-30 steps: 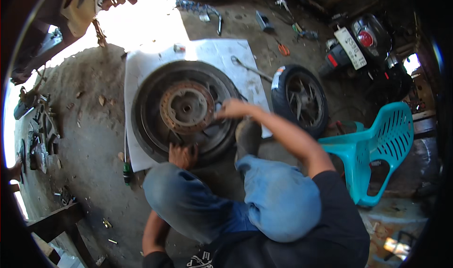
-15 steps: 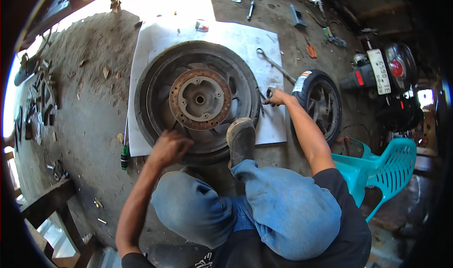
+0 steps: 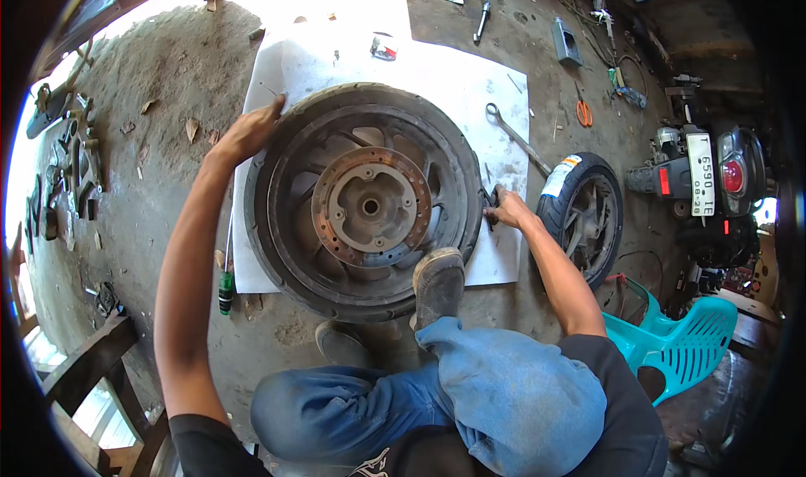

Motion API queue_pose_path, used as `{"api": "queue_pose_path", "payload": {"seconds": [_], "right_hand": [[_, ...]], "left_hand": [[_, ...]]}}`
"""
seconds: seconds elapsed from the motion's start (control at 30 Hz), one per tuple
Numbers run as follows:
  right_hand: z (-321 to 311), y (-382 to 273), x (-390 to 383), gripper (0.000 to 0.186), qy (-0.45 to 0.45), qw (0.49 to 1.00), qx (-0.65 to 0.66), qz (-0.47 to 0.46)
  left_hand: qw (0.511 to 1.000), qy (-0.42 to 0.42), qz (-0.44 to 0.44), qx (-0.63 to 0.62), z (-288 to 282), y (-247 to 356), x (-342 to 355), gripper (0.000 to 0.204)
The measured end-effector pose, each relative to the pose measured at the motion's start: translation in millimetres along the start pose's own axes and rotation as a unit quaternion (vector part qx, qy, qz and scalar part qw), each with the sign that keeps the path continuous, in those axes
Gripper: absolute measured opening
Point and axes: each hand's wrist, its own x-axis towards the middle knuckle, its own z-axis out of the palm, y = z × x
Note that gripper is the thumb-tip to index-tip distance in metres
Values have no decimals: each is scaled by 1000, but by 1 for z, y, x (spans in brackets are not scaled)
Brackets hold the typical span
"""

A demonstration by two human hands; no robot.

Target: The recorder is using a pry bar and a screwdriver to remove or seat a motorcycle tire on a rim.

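Note:
A motorcycle wheel with a worn tyre (image 3: 281, 263) lies flat, a rusty drilled brake disc (image 3: 326, 208) and grey hub facing up. My left hand (image 3: 248, 133) is at the far left of the tyre, its fingers closed against the outer edge. On the opposite side, my right hand (image 3: 510, 208) is closed around a thin dark bar (image 3: 489, 198) beside the tyre's right edge; much of the bar is hidden by the fingers. My right shoe (image 3: 438, 282) presses on the wheel's near right edge.
White sheeting (image 3: 457, 65) lies under the wheel, with a large spanner (image 3: 516, 133) on it. A smaller wheel (image 3: 588, 212) lies at right, near a turquoise plastic chair (image 3: 693, 338). A green-handled screwdriver (image 3: 225, 292) is at left; orange-handled scissors (image 3: 583, 112) lie far right.
My left hand has moved from the wheel's near left side up to the tyre's far left edge. My right hand stays beside the right edge with the bar. The view has shifted slightly.

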Motion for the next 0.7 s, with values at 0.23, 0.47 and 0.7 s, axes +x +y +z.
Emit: {"api": "queue_pose_path", "payload": {"seconds": [0.23,0.47,0.7], "right_hand": [[19,-14,-18,47,69,997,8,21],[25,-23,-23,41,105,994,16,30],[37,-34,-28,39,147,987,-11,61]], "left_hand": [[997,19,-75,-4,47,32,26,83],[961,255,-88,-65,76,-1,-72,64],[906,243,-267,-222,97,-18,-156,83]]}}
